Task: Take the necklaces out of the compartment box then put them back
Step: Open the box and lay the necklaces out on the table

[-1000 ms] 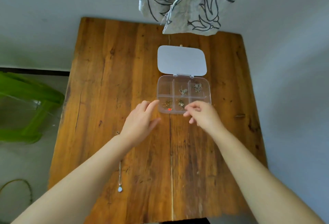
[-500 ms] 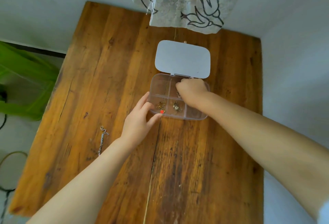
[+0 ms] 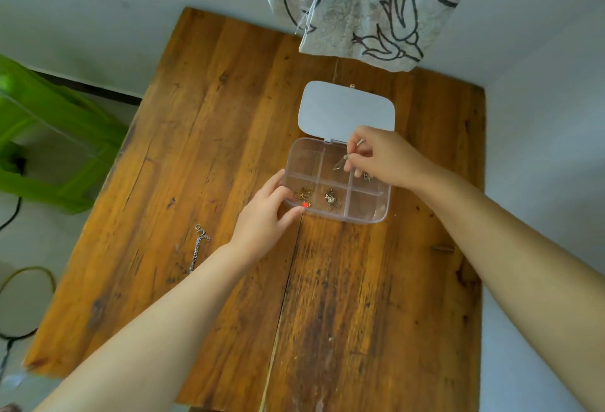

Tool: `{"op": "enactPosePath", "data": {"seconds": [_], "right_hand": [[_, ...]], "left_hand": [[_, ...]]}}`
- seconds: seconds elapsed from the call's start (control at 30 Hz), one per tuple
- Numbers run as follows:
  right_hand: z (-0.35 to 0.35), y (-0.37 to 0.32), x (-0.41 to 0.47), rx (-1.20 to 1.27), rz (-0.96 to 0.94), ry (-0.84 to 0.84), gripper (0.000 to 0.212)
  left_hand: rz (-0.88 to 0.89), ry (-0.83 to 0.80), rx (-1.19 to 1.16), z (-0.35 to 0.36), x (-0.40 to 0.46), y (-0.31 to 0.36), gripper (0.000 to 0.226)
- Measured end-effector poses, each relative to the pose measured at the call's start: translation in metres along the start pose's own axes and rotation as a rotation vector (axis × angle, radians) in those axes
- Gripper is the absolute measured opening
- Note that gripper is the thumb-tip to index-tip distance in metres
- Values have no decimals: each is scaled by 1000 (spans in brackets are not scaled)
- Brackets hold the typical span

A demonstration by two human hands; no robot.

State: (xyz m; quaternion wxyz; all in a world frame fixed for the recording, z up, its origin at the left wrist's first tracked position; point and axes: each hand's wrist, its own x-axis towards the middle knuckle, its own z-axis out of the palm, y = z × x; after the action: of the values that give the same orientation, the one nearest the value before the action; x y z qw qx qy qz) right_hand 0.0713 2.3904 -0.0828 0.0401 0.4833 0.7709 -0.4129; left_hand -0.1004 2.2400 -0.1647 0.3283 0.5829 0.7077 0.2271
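A clear compartment box [image 3: 366,211] lies on the wooden table [image 3: 229,149] with its white lid [image 3: 347,110] folded back. My right hand [image 3: 383,156] pinches a silver necklace [image 3: 342,162] just above the back middle compartment. My left hand [image 3: 265,215] rests against the box's front left corner. A gold necklace with a red bead [image 3: 302,197] sits in the front left compartment and another necklace [image 3: 330,198] in the front middle one. A further necklace [image 3: 366,176] peeks out under my right hand. One silver chain [image 3: 198,246] lies on the table, partly hidden by my left forearm.
A patterned cloth [image 3: 360,8] hangs over the table's far edge. A green plastic stool [image 3: 49,136] stands on the floor at the left, with cables [image 3: 19,284] beside it. A wall runs close along the table's right side.
My right hand reached into the back of the box, closed on a silver necklace and has lifted it a little. My left hand stays at the box's corner. The camera view shifted.
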Motion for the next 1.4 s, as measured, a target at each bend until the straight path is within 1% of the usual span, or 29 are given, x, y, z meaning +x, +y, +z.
{"op": "enactPosePath", "data": {"seconds": [0.1, 0.17, 0.27, 0.33, 0.37, 0.4, 0.47, 0.5, 0.53, 0.6, 0.7, 0.77, 0.8, 0.83, 0.93, 0.97, 1.0, 1.03, 1.07, 1.17, 1.3, 1.4], "right_hand": [[-11, -18, -16, 109, 17, -21, 16], [-14, -32, -27, 135, -6, -15, 16], [-16, -53, -44, 231, -55, -22, 14], [-15, -67, -55, 314, -76, -50, 15], [-14, -73, -60, 361, -84, -64, 16], [-12, -79, -64, 403, -91, -70, 17], [-6, -86, -70, 471, -86, -53, 19], [-3, -88, -71, 493, -75, -35, 19], [1, -90, -73, 491, -58, -10, 19], [10, -90, -73, 435, -10, 58, 18], [28, -88, -74, 354, 71, 201, 19], [43, -86, -77, 370, 98, 297, 19], [52, -86, -78, 431, 117, 334, 19], [61, -86, -79, 542, 148, 358, 19], [89, -93, -81, 1085, 271, 336, 18], [98, -95, -81, 1217, 302, 327, 17], [105, -96, -81, 1274, 317, 321, 16], [111, -95, -81, 1260, 319, 308, 15], [119, -96, -80, 1184, 317, 288, 15], [146, -95, -77, 878, 303, 220, 18], [176, -90, -64, 656, 304, 144, 15], [191, -85, -53, 503, 292, 128, 13]], "left_hand": [[10, -12, 16, -7, -2, 3, 21], [36, 22, 6, -14, -4, 8, 27], [103, 57, -106, -29, -4, 24, 42], [130, -2, -217, -40, -6, 38, 50], [133, -53, -269, -47, -7, 45, 50], [131, -107, -314, -54, -8, 51, 46], [112, -199, -386, -66, -13, 58, 25], [93, -229, -425, -71, -16, 58, 15], [78, -243, -457, -76, -19, 57, 15], [50, -262, -485, -86, -27, 49, 19], [-30, -298, -485, -101, -42, 33, 22], [-100, -338, -496, -107, -56, 21, 22], [-134, -364, -513, -108, -63, 15, 23], [-168, -392, -544, -108, -71, 11, 23], [-257, -466, -640, -101, -96, -1, 25], [-283, -487, -652, -97, -105, -4, 25], [-312, -502, -660, -93, -112, -8, 26], [-351, -513, -665, -88, -119, -12, 27], [-396, -521, -667, -83, -127, -18, 27], [-568, -507, -699, -69, -150, -35, 20], [-801, -395, -782, -55, -172, -48, 18], [-893, -322, -767, -42, -178, -53, 18]]}}
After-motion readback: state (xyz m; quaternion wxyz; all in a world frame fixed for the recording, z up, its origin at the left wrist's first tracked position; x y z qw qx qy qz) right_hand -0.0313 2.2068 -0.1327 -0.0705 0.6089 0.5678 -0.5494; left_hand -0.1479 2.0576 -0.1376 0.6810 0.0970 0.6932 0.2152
